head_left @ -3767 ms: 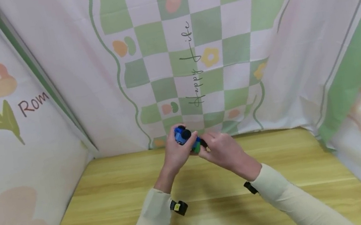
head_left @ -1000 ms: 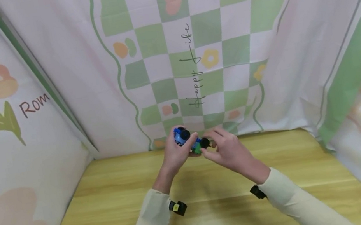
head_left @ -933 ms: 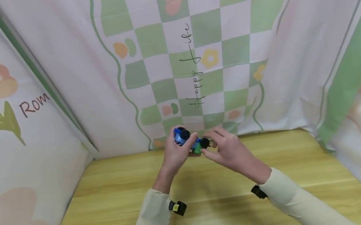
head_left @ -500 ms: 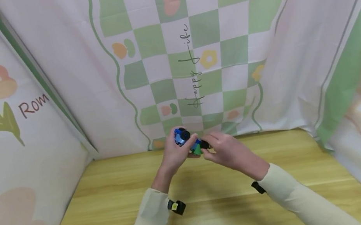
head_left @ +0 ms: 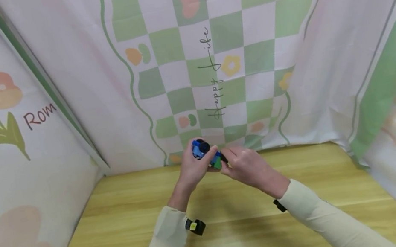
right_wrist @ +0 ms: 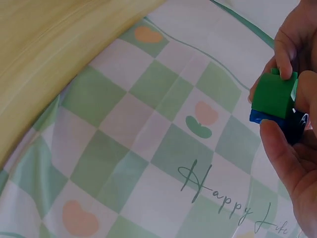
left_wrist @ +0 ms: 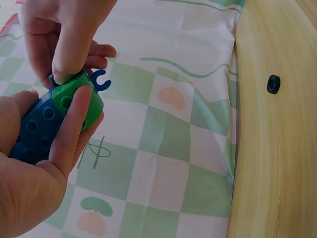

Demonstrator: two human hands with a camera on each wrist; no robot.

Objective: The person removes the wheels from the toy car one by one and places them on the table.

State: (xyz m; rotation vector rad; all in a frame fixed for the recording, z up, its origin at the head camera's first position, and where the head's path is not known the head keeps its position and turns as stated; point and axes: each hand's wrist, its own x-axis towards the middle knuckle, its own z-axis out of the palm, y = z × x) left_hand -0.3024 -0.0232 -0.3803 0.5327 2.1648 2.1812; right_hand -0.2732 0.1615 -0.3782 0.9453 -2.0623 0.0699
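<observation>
A small block-built toy car (head_left: 201, 151), blue and green with black wheels, is held above the table by the left hand (head_left: 191, 167). The left thumb lies across its blue side. At the green end, the right hand (head_left: 247, 165) pinches a black wheel (head_left: 224, 157), mostly covered by the fingers. In the left wrist view, the underside (left_wrist: 37, 126) shows round sockets, and a blue open clip (left_wrist: 101, 82) juts from the green end. The right wrist view shows the green block (right_wrist: 273, 94) seated on a blue part (right_wrist: 270, 118).
A loose black wheel (left_wrist: 273, 84) lies on the wooden table (head_left: 224, 240). Behind stands a checked cloth backdrop (head_left: 204, 66), with patterned cloth walls at left and right. Both forearms, wearing wrist cameras, reach across the table.
About a second ago the right fingers were spread around the black wheel, leaving it visible. Now they have closed on it again. The left hand and the car have hardly moved.
</observation>
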